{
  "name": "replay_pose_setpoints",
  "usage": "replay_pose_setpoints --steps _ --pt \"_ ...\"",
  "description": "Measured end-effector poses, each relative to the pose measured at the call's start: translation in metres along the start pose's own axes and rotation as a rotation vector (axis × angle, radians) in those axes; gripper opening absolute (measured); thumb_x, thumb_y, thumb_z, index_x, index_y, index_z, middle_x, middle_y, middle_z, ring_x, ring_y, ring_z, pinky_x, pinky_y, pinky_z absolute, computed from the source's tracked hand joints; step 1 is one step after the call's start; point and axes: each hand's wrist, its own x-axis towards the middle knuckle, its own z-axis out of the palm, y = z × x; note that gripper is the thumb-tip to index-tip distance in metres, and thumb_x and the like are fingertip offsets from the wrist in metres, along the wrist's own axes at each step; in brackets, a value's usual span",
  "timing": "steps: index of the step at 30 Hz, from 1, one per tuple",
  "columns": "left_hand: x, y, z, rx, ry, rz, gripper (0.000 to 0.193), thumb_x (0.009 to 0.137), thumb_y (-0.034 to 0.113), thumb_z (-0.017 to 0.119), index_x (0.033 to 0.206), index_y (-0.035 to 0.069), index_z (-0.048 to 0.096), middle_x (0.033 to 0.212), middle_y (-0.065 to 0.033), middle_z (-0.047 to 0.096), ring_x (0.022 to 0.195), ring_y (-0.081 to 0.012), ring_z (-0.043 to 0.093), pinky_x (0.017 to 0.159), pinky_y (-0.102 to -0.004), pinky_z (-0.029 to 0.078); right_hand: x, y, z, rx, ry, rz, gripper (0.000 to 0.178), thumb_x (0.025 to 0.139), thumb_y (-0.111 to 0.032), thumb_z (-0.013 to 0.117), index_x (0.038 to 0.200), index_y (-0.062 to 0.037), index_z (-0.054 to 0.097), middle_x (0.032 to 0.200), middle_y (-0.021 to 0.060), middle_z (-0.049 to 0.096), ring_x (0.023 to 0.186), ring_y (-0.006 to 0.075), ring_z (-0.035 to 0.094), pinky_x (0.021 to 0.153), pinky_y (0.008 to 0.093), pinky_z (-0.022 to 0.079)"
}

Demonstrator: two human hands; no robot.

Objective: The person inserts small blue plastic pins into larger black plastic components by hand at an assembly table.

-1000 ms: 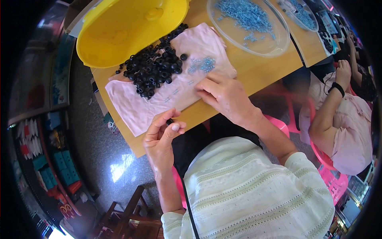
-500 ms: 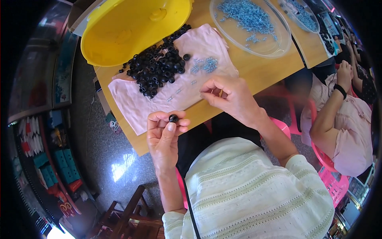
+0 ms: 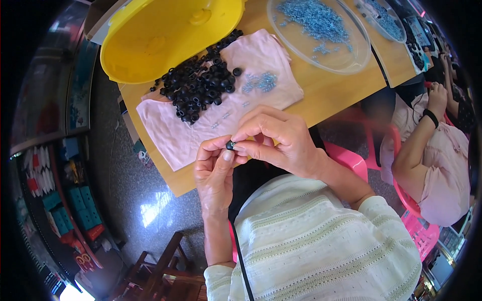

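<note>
My left hand (image 3: 213, 168) pinches a black round bead-like piece (image 3: 230, 145) between thumb and fingers, just off the table's near edge. My right hand (image 3: 278, 138) has come against it, its thumb and forefinger pinched at the top of the piece. Whatever those fingertips hold is too small and covered to name. Beyond my hands a pink cloth (image 3: 165, 133) lies on the table. It bears a heap of black hollow round pieces (image 3: 198, 88), a small cluster of bluish-silver spring-like pieces (image 3: 261, 82), and several single ones nearer me.
A yellow tub (image 3: 165, 42) lies tipped behind the black heap. To its right stands a clear round tray (image 3: 359, 57) with many bluish pieces (image 3: 316, 22). Another person's arm (image 3: 422, 135) and pink chairs (image 3: 346, 158) are at the right. A wooden stool (image 3: 163, 266) stands lower left.
My right hand has moved left and down from above the cloth's edge to the black piece. My left hand has shifted slightly right, still holding it.
</note>
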Motion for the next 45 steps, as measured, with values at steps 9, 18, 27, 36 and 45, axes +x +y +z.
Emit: replay_pose_setpoints --steps 9,18,27,36,45 --pt "0.001 0.001 -0.007 -0.021 0.01 -0.022 0.024 0.096 0.01 0.055 0.117 -0.002 0.053 0.096 -0.0113 0.065 0.082 -0.0175 0.066 0.074 -0.029 0.056 -0.002 0.009 0.012 -0.093 0.069 -0.133 0.019 0.077 -0.001 0.075 0.093 -0.0032 0.067 0.091 0.007 0.065 0.071 0.0112 0.063 0.055 0.0221 0.05" --pt "0.003 0.004 -0.01 0.086 0.072 -0.026 0.023 0.096 0.009 0.054 0.116 -0.003 0.056 0.093 -0.0123 0.066 0.073 -0.0187 0.066 0.07 -0.0298 0.057 -0.001 0.015 0.023 -0.177 0.055 -0.207 0.018 0.076 -0.001 0.075 0.093 -0.0025 0.067 0.092 0.0098 0.065 0.072 0.0135 0.065 0.057 0.0239 0.051" --pt "0.001 0.015 -0.015 0.116 0.122 0.06 0.017 0.09 -0.001 0.059 0.107 -0.003 0.055 0.093 -0.0142 0.067 0.071 -0.0191 0.066 0.065 -0.03 0.059 0.01 0.007 0.031 0.017 0.001 0.018 0.014 0.081 -0.003 0.072 0.095 -0.0028 0.069 0.091 0.008 0.065 0.07 0.0095 0.062 0.056 0.0211 0.048" --pt "-0.005 0.022 -0.039 0.044 0.143 0.099 0.015 0.09 0.0 0.06 0.104 -0.002 0.055 0.093 -0.0137 0.067 0.073 -0.0193 0.067 0.057 -0.0282 0.056 0.02 0.012 0.045 -0.233 -0.076 -0.325 0.031 0.076 -0.005 0.073 0.106 -0.0043 0.07 0.095 0.0095 0.066 0.077 0.0209 0.065 0.064 0.0293 0.052" --pt "-0.002 0.027 -0.048 0.067 0.214 0.075 0.012 0.092 0.002 0.058 0.103 -0.001 0.055 0.097 -0.018 0.066 0.081 -0.0208 0.067 0.07 -0.0286 0.054 0.06 0.029 0.045 -0.544 -0.233 -0.217 0.01 0.073 -0.007 0.068 0.082 -0.0089 0.063 0.08 0.0048 0.054 0.073 0.021 0.061 0.058 0.0319 0.05"
